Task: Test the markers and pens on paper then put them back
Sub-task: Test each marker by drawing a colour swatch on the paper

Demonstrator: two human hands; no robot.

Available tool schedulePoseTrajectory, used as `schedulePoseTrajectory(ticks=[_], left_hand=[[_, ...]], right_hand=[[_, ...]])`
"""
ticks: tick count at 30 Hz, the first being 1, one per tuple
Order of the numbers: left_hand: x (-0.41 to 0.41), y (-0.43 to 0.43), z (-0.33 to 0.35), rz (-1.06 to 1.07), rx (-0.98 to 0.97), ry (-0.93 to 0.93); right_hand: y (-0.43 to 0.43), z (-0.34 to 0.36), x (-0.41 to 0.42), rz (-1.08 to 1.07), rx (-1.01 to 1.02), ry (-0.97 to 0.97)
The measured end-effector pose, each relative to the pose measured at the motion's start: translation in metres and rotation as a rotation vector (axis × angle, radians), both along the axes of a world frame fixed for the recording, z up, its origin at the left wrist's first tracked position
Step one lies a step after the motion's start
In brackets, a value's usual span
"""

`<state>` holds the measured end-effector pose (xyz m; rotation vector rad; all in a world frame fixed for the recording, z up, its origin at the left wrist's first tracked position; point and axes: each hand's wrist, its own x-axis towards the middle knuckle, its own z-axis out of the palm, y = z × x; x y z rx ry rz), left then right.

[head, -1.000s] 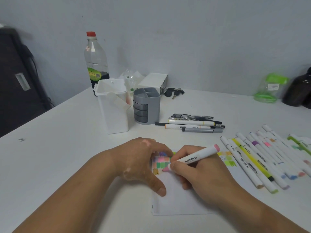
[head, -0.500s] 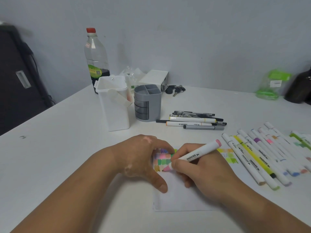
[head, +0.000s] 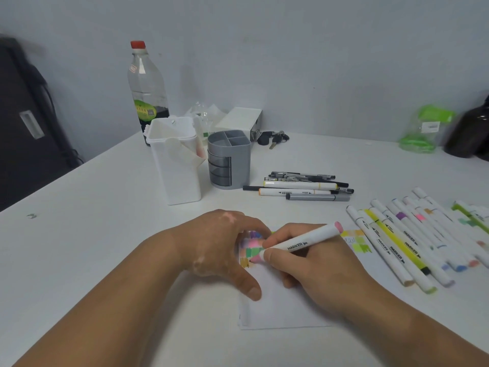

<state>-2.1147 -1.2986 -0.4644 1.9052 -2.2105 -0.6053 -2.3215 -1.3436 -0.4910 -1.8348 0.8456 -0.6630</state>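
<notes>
Paper [head: 277,308] lies left of markers [head: 397,247] (holder [head: 229,160] behind).

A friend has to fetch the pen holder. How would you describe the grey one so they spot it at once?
On the white table, look back left to the tall bottle with the red cap. Just in front stand two containers; the grey pen holder is the right one. Unlike the taller white box, it is rounded, with divided compartments on top.

Soft, cool light leaves a faint shadow beneath the left hand [head: 219,245] on the table [head: 92,234]. The edges bend with wide-angle distortion, and the dark object [head: 26,128] at left looks perhaps motion-blurred.
</notes>
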Motion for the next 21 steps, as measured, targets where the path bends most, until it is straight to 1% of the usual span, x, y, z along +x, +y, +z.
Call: schedulePoseTrajectory(ticks=[2, 5, 6, 8, 9, 12, 14, 16, 21], left_hand=[[0.001, 0.0, -0.001, 0.004, 0.004, -0.002], [0.007, 0.003, 0.0, 0.034, -0.051, 0.046], [0.01, 0.004, 0.001, 0.06, -0.091, 0.096], [0.016, 0.004, 0.003, 0.12, -0.173, 0.25], [0.018, 0.003, 0.003, 0.151, -0.2, 0.358], [0.016, -0.003, 0.001, 0.255, -0.203, 0.789], [0.014, -0.005, -0.002, 0.296, -0.206, 0.981], [0.012, -0.005, -0.004, 0.292, -0.201, 1.045], [0.009, -0.004, -0.004, 0.216, -0.131, 1.092]], right_hand=[[0.0, 0.002, 0.0, -0.017, 0.047, -0.089], [-0.008, 0.009, -0.005, -0.148, 0.147, -0.364], [-0.012, 0.013, -0.008, -0.186, 0.171, -0.436], [-0.017, 0.019, -0.013, -0.223, 0.211, -0.519], [-0.019, 0.02, -0.016, -0.234, 0.225, -0.536], [-0.022, 0.021, -0.018, -0.262, 0.238, -0.535], [-0.022, 0.02, -0.019, -0.257, 0.237, -0.529], [-0.023, 0.02, -0.018, -0.248, 0.239, -0.529], [-0.025, 0.021, -0.02, -0.227, 0.307, -0.585]])
